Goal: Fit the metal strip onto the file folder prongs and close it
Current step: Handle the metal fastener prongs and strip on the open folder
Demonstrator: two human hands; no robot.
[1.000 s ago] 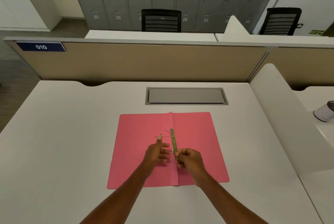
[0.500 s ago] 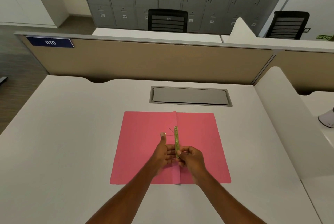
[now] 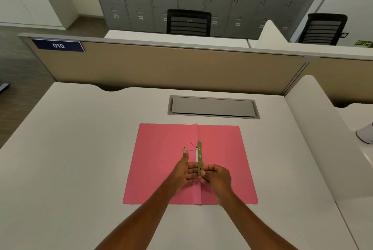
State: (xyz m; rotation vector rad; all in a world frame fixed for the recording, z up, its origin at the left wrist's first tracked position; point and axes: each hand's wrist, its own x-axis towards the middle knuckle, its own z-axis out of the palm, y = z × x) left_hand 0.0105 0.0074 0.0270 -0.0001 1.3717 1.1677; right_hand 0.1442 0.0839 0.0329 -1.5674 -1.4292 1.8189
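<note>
An open pink file folder (image 3: pixel 161 169) lies flat on the white desk. A gold metal strip (image 3: pixel 199 154) lies lengthwise along the folder's centre fold. My right hand (image 3: pixel 217 177) pinches the strip's near end. My left hand (image 3: pixel 184 171) rests against the strip from the left, fingers spread and thumb pointing away from me. A thin wire prong (image 3: pixel 192 145) sticks up just left of the strip's far end, beside my thumb tip. The near prong is hidden behind my fingers.
A grey cable hatch (image 3: pixel 213 106) is set into the desk behind the folder. A beige partition (image 3: pixel 171 68) bounds the far edge and a white divider (image 3: pixel 314 128) the right side. A white cup (image 3: pixel 366 135) stands beyond that divider.
The strip has swung from a slight tilt to lie straight along the fold. Both hands stay at its near end; my left fingers have opened against it. The camera has shifted a little.
</note>
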